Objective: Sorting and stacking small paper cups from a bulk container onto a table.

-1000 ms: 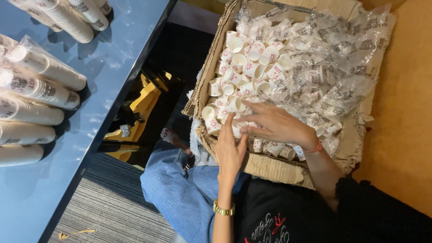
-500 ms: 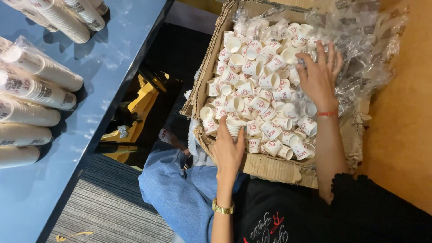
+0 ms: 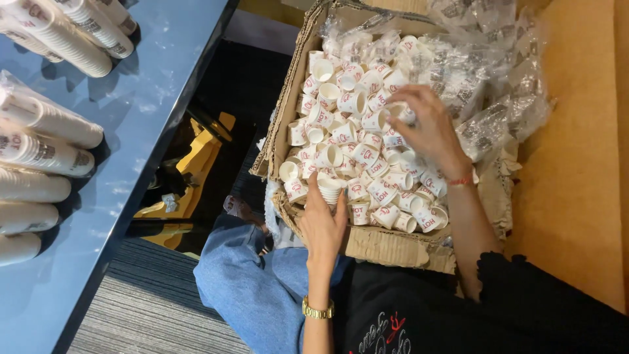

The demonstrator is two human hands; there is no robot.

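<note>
An open cardboard box (image 3: 386,242) rests on my lap, lined with crumpled clear plastic (image 3: 498,85) and filled with several loose small white paper cups (image 3: 354,131) printed in red. My left hand (image 3: 322,219) is at the box's near edge, fingers wrapped around a short stack of nested cups (image 3: 329,190). A gold watch sits on that wrist. My right hand (image 3: 426,128) reaches into the middle of the box and pinches one small cup (image 3: 401,111) between fingertips. A red band circles the right wrist.
A blue table (image 3: 144,111) stands to the left with several plastic-wrapped sleeves of stacked paper cups (image 3: 39,137) lying on it. Below the table sit a yellow frame (image 3: 196,164) and striped grey carpet (image 3: 151,314). A wooden surface (image 3: 570,164) lies right of the box.
My right hand moved from the near edge of the box out to the far right, then back to the middle, now pinching a cup. The left hand stayed on its stack.
</note>
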